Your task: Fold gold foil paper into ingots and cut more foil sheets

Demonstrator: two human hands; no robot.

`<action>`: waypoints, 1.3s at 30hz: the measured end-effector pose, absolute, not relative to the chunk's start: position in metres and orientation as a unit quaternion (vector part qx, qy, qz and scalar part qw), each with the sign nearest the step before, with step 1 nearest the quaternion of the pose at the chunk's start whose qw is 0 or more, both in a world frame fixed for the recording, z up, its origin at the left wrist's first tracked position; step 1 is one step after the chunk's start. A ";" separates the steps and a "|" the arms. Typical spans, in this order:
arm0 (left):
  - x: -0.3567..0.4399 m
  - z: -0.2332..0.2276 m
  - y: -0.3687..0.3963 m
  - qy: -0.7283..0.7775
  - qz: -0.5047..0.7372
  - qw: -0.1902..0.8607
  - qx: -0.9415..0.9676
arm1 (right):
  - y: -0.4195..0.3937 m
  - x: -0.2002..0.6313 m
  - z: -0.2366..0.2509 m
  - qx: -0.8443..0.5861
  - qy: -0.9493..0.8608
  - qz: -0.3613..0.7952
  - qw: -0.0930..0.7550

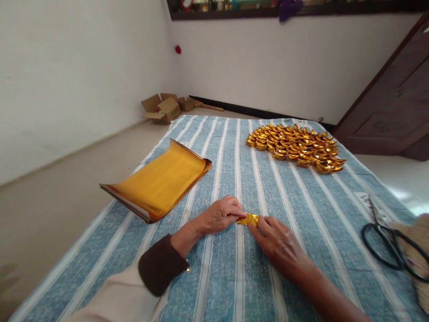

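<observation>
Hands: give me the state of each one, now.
Left hand: closed, pinching one end of the gold paper piece.
Right hand: closed on the other end of it.

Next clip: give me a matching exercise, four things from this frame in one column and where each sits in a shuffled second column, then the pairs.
Things
1. gold piece
2. scissors
3. foil stack
4. folded heap

Places
A. far part of the striped cloth, on the right side
B. pinched between the left hand and right hand
C. right edge of the cloth
D. left side of the cloth, edges curled up

Pairs: 1-B, 2-C, 3-D, 4-A
</observation>
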State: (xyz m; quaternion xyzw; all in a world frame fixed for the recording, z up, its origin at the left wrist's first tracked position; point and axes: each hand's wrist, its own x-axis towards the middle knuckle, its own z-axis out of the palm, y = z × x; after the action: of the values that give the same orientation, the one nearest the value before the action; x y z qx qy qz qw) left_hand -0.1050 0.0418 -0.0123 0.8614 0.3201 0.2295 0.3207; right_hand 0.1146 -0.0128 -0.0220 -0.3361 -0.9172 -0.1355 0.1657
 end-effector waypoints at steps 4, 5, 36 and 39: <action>-0.099 -0.010 0.038 0.346 0.221 0.297 0.862 | -0.013 0.114 -0.022 -0.338 -0.919 -0.126 0.157; -0.097 -0.010 0.037 0.351 0.224 0.289 0.862 | -0.013 0.114 -0.021 -0.339 -0.920 -0.123 0.155; -0.095 -0.014 0.032 0.365 0.227 0.269 0.862 | -0.015 0.142 -0.033 -0.296 -0.916 -0.084 0.255; -0.095 -0.015 0.033 0.364 0.224 0.267 0.864 | -0.015 0.143 -0.034 -0.297 -0.917 -0.074 0.257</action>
State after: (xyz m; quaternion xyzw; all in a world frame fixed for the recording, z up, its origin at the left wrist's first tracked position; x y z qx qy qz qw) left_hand -0.0952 0.0328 -0.0150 0.8639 0.3638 0.2236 0.2670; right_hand 0.1428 -0.0151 -0.0335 -0.2968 -0.9169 -0.0737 0.2565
